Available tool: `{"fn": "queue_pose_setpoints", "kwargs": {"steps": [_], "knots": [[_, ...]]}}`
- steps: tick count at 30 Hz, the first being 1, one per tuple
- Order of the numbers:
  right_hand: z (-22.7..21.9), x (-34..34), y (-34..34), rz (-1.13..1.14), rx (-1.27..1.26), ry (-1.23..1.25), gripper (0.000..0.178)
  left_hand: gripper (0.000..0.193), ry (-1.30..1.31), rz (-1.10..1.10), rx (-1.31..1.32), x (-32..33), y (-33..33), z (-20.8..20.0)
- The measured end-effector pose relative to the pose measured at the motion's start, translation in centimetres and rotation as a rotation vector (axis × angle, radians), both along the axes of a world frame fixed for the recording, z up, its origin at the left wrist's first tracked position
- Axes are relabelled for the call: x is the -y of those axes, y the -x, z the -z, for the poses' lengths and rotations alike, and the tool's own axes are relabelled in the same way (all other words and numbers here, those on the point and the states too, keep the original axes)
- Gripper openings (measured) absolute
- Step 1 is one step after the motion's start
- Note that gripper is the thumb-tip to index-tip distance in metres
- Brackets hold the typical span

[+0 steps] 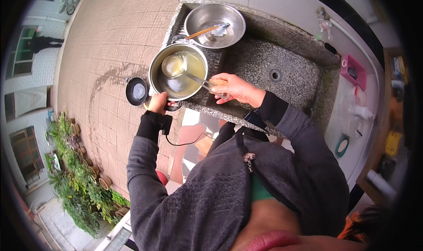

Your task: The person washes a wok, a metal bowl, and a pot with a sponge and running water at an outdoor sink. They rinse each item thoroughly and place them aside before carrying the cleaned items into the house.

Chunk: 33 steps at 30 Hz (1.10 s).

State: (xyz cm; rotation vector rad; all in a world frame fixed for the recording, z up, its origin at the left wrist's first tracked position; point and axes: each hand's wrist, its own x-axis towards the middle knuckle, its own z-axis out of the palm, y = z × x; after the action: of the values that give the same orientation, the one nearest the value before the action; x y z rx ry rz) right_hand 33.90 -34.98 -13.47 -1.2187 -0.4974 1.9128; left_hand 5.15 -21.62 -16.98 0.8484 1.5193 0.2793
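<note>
A steel pot point(156, 72) with cloudy yellowish liquid stands at the left end of the stone sink. Inside it rests the round bowl of a steel ladle point(194, 77). My right hand point(240, 90) is closed round the ladle's handle, with a tan, rough-looking scrubber point(217, 82) against the fingers. My left hand point(157, 103) grips the pot's near edge by its black handle point(174, 106); the fingers are partly hidden. Left of the pot is a small black pan point(130, 91) with a pale patch inside. Whether my left hand touches it, I cannot tell.
Behind the pot, a steel basin point(190, 24) holds wooden chopsticks point(202, 32) and other utensils. The speckled stone sink point(291, 57) has a drain point(275, 75). A tap point(324, 19) and a pink basket point(354, 70) are at the right. Potted plants point(83, 176) line the paved yard.
</note>
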Motion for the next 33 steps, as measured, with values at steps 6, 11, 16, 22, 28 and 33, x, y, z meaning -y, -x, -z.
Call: {"fn": "queue_pose_setpoints", "kwargs": {"steps": [6, 11, 16, 22, 28, 33], "knots": [[-1.5, 4.4, -1.9, -0.011, -0.082, 0.025, 0.047, 0.011, 0.02, 0.122, -0.035, 3.7, 0.0, -2.9], [-2.8, 10.1, -6.5, -0.017, -0.046, -0.006, 0.045, 0.012, 0.12, 0.266, -0.069, 7.7, -2.6, -4.5], [-3.3, 14.2, -9.6, 0.007, 0.022, 0.038, 0.039, 0.014, 0.214, 0.34, -0.022, 10.7, -6.8, -3.7], [-3.7, 17.8, -11.9, 0.056, 0.093, -0.049, 0.028, 0.018, 0.159, 0.4, 0.003, 12.7, -10.9, -3.9], [-3.4, 22.5, -14.5, 0.239, 0.112, 0.024, 0.04, 0.016, 0.199, 0.491, 0.032, 12.7, -18.6, -1.6], [-0.8, 23.9, -16.2, 0.441, 0.068, 0.08, 0.041, 0.017, 0.35, 0.531, 0.128, 12.1, -26.5, 3.4]]}}
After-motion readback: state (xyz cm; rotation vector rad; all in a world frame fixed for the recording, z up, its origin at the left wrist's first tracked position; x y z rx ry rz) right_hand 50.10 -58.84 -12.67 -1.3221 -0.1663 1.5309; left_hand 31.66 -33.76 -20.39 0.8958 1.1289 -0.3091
